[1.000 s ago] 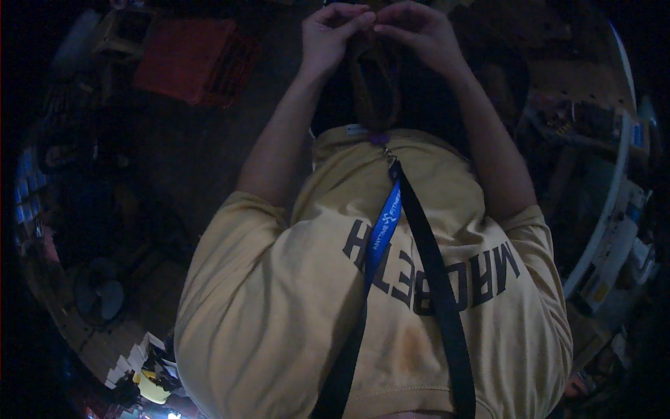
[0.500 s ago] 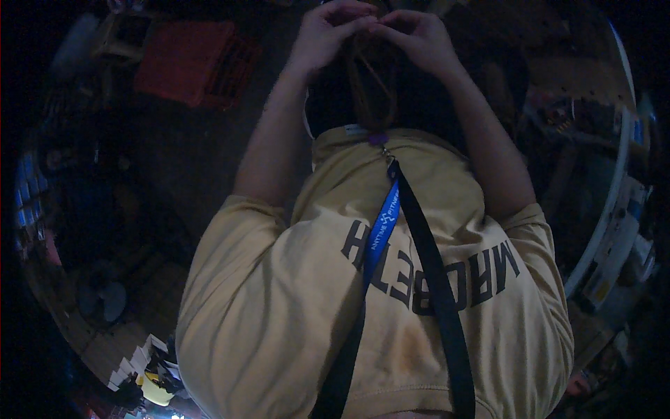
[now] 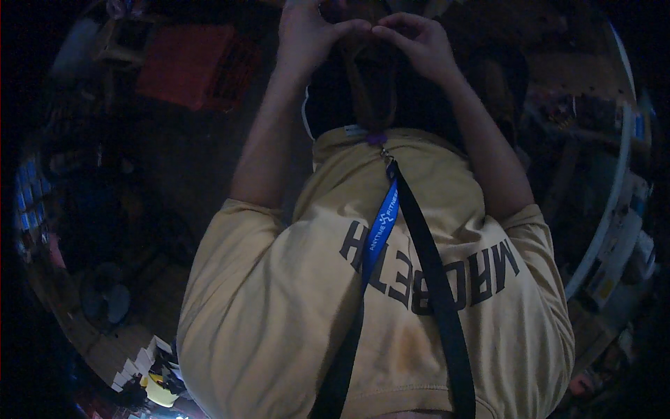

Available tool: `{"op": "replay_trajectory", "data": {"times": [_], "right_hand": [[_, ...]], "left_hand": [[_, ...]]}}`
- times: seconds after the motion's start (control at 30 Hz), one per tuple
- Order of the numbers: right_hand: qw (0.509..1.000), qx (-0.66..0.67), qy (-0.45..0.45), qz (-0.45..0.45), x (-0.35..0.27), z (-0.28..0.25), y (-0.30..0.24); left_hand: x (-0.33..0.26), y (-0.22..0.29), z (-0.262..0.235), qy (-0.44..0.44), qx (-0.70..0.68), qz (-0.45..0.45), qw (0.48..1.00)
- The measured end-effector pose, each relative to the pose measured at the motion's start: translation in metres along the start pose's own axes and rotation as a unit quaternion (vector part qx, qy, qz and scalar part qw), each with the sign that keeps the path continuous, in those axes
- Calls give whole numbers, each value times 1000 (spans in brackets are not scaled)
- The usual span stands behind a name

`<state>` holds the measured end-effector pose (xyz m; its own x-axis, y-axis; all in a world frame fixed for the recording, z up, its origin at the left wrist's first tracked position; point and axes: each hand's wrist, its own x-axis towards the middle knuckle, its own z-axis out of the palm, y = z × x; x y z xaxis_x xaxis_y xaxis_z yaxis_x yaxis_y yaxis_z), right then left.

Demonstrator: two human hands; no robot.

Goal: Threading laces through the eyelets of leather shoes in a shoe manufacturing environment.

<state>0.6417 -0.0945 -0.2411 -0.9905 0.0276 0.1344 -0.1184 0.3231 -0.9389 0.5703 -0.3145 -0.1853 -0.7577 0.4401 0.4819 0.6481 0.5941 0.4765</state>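
Both my hands are raised at the top edge of the head view, over my dark lap. My left hand (image 3: 305, 36) is partly cut off there; its thumb points right toward the other hand, and its fingers curl round something too dark to make out. Close beside it, my right hand (image 3: 424, 47) pinches thumb and fingers together, with their tips near the left thumb. Whatever sits in that pinch is too small and dim to name. Below the hands a brown strap-like loop (image 3: 391, 98) hangs in front of my lap. Whether either hand holds it is unclear.
A red plastic crate (image 3: 183, 66) stands on the dark floor to the left. At the right is a wooden surface (image 3: 572, 77) with small items by it. A lanyard (image 3: 380, 230) hangs down my tan shirt (image 3: 279, 300). Pale boxes (image 3: 143, 359) lie at lower left.
My left hand has shifted up and slightly left, its fingers partly leaving the view. A small gap now shows between the hands. My right hand has stayed nearly in place.
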Motion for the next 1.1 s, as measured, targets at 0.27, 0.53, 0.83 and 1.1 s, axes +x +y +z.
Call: {"op": "replay_trajectory", "data": {"times": [0.27,0.53,0.83,1.1], "right_hand": [[998,-37,56,-21,-10,10,-9],[913,-325,83,-231,-15,9,-41],[953,-212,152,-154,-17,23,-21],[915,-292,132,-245,-14,18,-20]], "left_hand": [[-32,2,34,-71,-267,-172,946],[-40,10,41,-38,-349,-204,914],[-42,4,46,-52,-458,-264,847],[-36,-9,50,-104,-545,-278,784]]}}
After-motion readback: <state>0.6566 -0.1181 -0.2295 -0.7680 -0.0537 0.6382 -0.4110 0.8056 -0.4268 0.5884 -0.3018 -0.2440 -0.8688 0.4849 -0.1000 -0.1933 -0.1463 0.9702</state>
